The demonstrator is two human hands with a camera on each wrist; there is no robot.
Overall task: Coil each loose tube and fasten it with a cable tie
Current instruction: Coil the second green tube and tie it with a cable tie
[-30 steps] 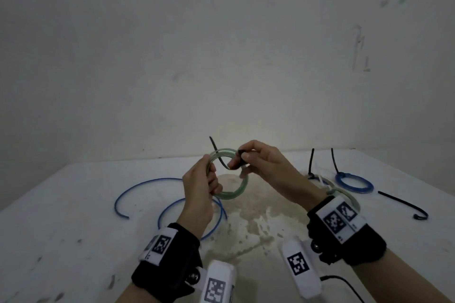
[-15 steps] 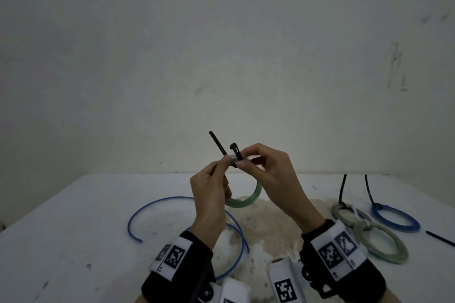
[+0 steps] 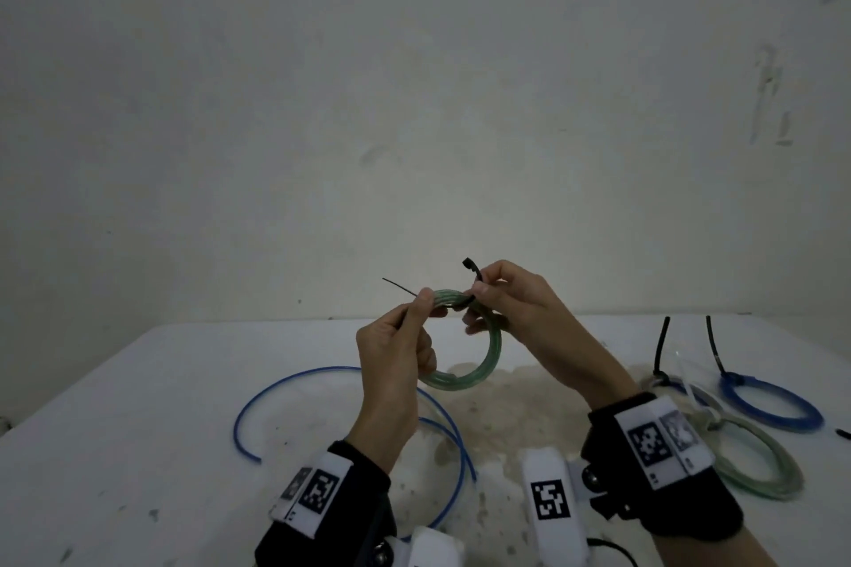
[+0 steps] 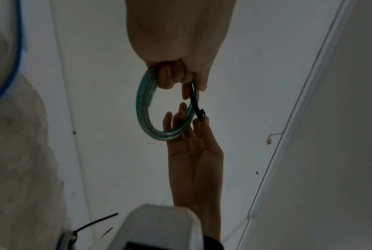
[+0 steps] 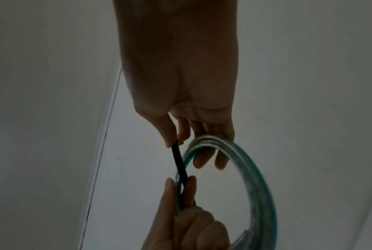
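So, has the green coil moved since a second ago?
Yes, slightly upward: more of the green coil now shows above the table's far edge.

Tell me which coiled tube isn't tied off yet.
The green coil held up in both hands: its black cable tie is still open. The blue coil and pale green coil on the table's right already carry cinched ties.

No readable text, brand or number shows anywhere; the white wrist tags [image 3: 649, 441] carry only black-and-white square marker patterns, not words.
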